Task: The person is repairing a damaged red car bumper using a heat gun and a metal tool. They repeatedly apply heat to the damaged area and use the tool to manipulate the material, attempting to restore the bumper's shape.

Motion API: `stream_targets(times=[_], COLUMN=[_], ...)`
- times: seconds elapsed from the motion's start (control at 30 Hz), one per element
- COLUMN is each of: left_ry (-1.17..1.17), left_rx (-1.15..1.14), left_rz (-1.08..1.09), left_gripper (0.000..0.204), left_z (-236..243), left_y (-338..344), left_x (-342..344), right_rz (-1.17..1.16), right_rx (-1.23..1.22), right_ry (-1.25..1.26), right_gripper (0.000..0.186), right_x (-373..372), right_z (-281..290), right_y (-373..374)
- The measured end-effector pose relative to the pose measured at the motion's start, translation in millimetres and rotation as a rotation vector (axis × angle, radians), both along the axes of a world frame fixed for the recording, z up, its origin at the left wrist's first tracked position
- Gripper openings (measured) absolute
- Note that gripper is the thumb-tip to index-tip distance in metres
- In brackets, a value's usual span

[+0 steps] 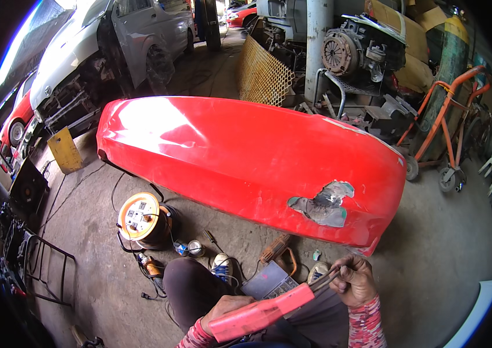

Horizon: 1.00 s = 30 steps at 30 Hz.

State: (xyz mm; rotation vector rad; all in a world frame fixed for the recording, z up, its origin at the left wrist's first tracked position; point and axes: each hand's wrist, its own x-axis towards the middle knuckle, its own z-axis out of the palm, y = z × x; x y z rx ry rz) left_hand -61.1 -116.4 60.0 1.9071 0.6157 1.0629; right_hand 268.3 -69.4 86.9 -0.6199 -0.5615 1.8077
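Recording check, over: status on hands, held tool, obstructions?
Left hand gripping red tool. Right hand pinching its dark prongs. Grey case, orange-brown power tool on floor, between person and damaged red bumper.

The left forearm (194, 337) angled up and inward from the lower edge of the view. The left hand (224, 307) was held low in a grip, its back partly showing and most of its fingers hidden. The right forearm (366, 325) stood nearly upright; the right hand (359, 283) was higher, fingers curled, thumb and forefinger in a pinch.
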Motion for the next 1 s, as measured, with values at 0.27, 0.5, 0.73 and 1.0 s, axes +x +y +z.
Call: stream_targets(times=[0.27,0.5,0.73,1.0], left_ry=[-0.034,0.189,0.169,0.401], left_rx=[-0.245,-0.268,-0.037,0.108], left_rz=[-0.092,0.142,0.080,0.217], left_gripper=[0.048,0.028,0.050,0.031], left_z=[25.2,47.3,12.6,15.5], left_y=[-1.6,-21.7,-3.1,3.3], left_x=[4.0,22.0,14.2,18.2], right_rz=[0.011,-0.075,-0.095,-0.005], right_rx=[0.140,0.215,0.047,0.043], right_ry=[-0.012,-0.036,-0.078,-0.084], right_gripper=[0.009,0.012,0.016,0.015], right_x=[-1.3,-14.0,-27.2,-47.5], right_z=[0.1,11.2,5.7,5.7], right_y=[1.7,5.6,24.0,49.5])
